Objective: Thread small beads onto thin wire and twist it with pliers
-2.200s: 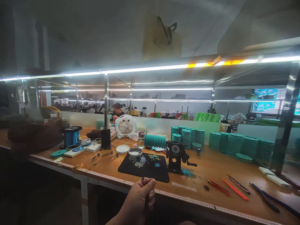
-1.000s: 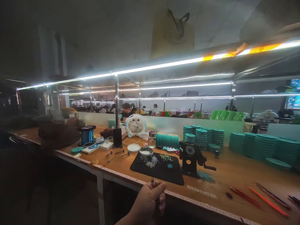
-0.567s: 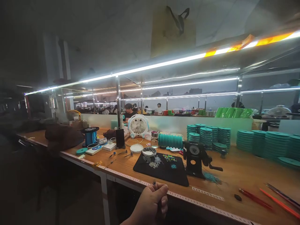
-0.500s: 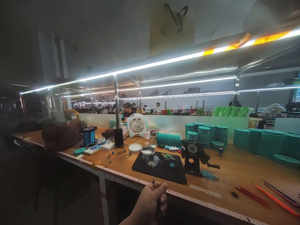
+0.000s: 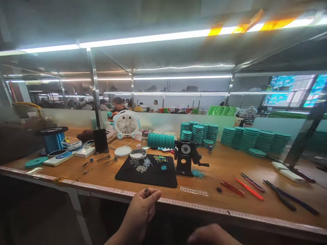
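My left hand point(image 5: 143, 208) is closed in a pinch at the table's front edge, just before the black mat point(image 5: 150, 178). A tiny dark piece pokes out between thumb and forefinger, too small to name. My right hand point(image 5: 212, 235) shows only in part at the bottom edge, blurred, its fingers not readable. On the mat lie silver bits point(image 5: 141, 169), coloured beads point(image 5: 160, 159), small blue pieces point(image 5: 164, 167) and a round white dish point(image 5: 138, 154) of dark parts. Behind the mat's right side stands a black hand-crank winder point(image 5: 184, 158) carrying teal spools point(image 5: 160, 140).
Stacks of teal spools point(image 5: 251, 137) line the back right. Red tweezers point(image 5: 232, 188), an orange tool point(image 5: 249, 189) and dark pliers point(image 5: 281, 195) lie at the right. A fan point(image 5: 126, 124), a phone-like black block point(image 5: 100, 141) and a blue wire reel point(image 5: 53, 141) stand left. A measuring tape point(image 5: 199, 205) edges the table.
The view has turned right and tilted down, bringing the pliers into sight. My right hand has come in at the bottom. My left hand keeps its pinch.
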`<control>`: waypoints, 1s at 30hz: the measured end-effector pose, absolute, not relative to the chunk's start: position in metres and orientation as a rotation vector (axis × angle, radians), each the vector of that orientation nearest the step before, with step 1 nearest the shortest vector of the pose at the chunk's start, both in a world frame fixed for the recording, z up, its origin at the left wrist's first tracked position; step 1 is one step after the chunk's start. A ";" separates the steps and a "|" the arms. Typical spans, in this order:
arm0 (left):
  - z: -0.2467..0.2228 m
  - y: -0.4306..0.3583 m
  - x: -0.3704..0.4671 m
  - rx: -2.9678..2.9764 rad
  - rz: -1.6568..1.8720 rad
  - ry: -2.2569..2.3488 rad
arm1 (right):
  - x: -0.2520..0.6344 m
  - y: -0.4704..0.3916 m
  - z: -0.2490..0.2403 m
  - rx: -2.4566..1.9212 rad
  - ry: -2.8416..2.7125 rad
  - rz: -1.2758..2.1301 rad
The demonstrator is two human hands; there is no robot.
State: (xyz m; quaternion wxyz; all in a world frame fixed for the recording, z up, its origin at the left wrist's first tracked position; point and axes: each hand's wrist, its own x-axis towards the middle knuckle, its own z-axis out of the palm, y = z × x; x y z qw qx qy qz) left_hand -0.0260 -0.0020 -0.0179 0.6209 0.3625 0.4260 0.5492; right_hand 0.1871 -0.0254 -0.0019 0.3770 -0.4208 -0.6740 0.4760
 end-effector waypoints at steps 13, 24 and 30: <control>-0.037 0.004 0.007 0.692 1.190 0.921 | 0.169 0.023 -0.025 -1.038 -1.476 1.700; -0.071 -0.002 0.015 0.632 1.161 1.046 | 0.185 0.012 -0.050 -1.187 -1.493 1.666; -0.073 -0.009 0.017 0.612 1.211 1.051 | 0.205 0.011 -0.031 -1.083 -1.279 1.584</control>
